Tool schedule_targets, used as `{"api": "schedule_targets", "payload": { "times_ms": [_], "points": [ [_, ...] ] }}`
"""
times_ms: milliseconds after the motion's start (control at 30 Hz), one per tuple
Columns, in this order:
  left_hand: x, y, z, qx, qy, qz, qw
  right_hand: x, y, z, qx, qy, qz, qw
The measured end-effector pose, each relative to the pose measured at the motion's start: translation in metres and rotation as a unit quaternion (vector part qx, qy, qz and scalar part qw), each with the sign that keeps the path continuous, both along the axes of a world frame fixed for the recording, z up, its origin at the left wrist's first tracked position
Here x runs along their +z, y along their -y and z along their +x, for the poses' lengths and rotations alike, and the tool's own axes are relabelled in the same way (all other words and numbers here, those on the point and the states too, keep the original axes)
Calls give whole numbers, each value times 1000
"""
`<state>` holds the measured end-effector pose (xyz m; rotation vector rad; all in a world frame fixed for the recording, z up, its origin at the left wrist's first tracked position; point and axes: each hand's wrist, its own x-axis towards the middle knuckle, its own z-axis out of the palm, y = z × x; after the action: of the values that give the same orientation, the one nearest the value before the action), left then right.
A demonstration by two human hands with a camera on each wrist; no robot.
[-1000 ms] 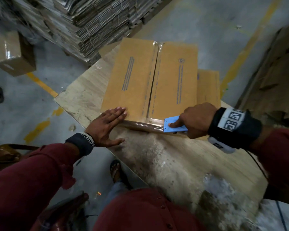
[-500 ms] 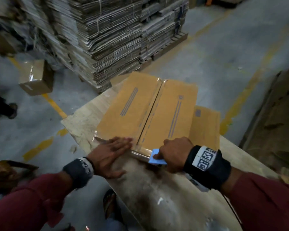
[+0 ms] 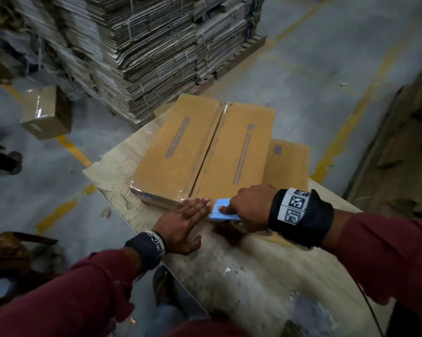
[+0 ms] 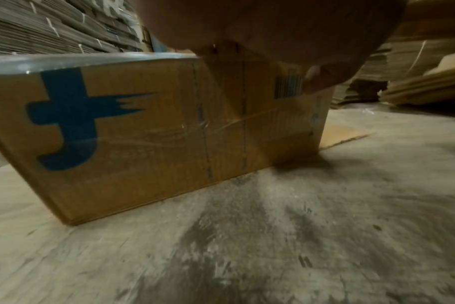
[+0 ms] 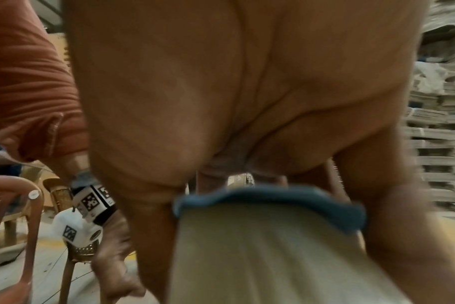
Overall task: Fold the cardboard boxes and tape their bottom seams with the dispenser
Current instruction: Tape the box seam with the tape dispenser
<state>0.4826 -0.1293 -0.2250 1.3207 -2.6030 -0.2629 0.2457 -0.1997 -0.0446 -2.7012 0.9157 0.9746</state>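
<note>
1. Wooden table [image 3: 266,276], worn and dusty, carries all the work; the box on it serves as landmark.
2. Stacks [image 3: 144,45] of bundled flat cardboard stand on the floor beyond the box's far end.
3. Box [image 3: 205,152], folded brown cardboard, sits on the table with its two flaps closed upward, seam running away from the person. Clear tape shows along the near edge and down the near side [image 4: 169,131]. That side bears a blue logo and a barcode.
4. Flat cardboard [image 3: 290,164] lies partly under the box, showing at its right.
5. Small box [image 3: 47,113], glossy with tape, lies on the floor to the left of the main box, well apart.
6. Right hand [image 3: 251,207] is at the box's near edge, just right of the seam, fingers curled round the dispenser, index finger laid on its blue plate.
7. Left hand [image 3: 183,224] lies flat, fingers straight and together, pressing the near edge at the seam, fingertips just beside the dispenser. It holds nothing.
8. Dispenser [image 3: 223,211], blue, sits against the box's near top edge.
</note>
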Motion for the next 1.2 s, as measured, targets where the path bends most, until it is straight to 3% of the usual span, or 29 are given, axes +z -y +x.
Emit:
{"api": "schedule_targets", "payload": {
  "times_ms": [600, 933, 1200],
  "points": [
    [-9, -4, -3, -5, -5, -24, 1000, -16, -20, -60, -44, 63, -37, 996],
    [-6, 0, -2, -13, 4, -18, 1000, -25, -36, -87, -68, 31, -50, 996],
    [-5, 1, -4, -25, -3, -26, 999, -5, -54, -164, -159, -16, -11, 987]
  ]
}}
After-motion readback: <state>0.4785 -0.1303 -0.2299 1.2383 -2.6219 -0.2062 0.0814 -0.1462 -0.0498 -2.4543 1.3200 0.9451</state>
